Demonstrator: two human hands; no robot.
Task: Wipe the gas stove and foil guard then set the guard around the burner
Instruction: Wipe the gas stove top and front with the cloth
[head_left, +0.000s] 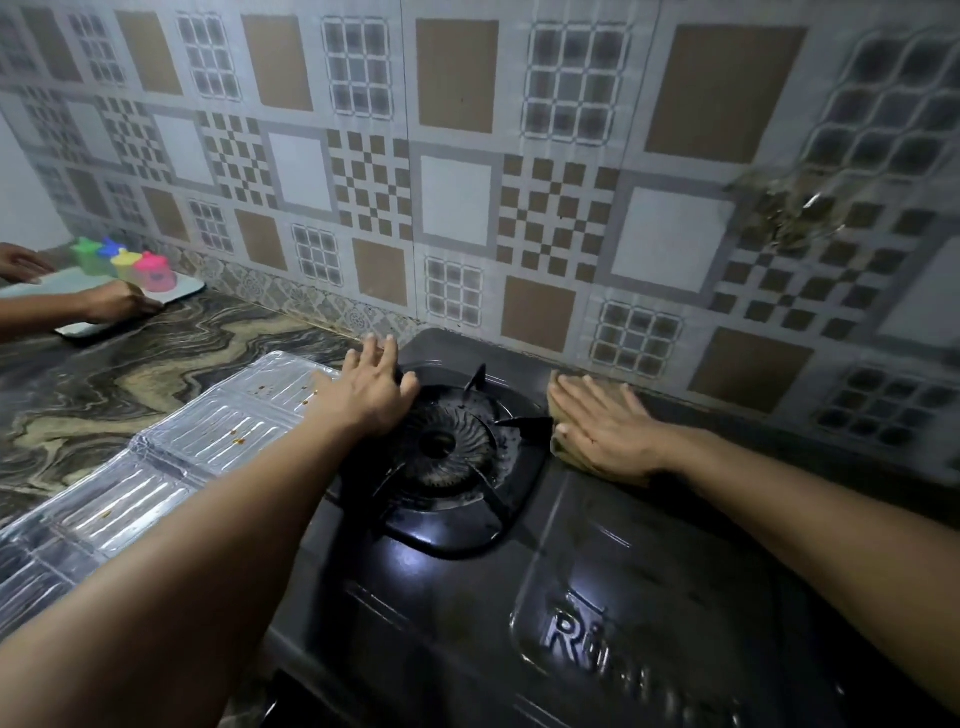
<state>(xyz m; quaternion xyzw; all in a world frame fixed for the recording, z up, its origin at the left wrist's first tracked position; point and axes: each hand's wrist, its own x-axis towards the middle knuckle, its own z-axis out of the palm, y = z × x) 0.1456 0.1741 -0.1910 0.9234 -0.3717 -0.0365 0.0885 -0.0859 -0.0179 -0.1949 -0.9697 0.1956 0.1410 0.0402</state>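
Observation:
A black gas stove fills the lower middle, its round burner under a dark pan support. My left hand rests with fingers spread on the stove's back left corner, next to the burner. My right hand lies flat on a tan cloth, pressing it onto the stove top right of the burner, near the wall. The silver foil guard lies flat on the marbled counter left of the stove, with small brown specks on it. My left forearm crosses over its near part.
The tiled wall stands right behind the stove. On the dark marbled counter at far left, another person's two hands hold a pale tray carrying several small coloured cups.

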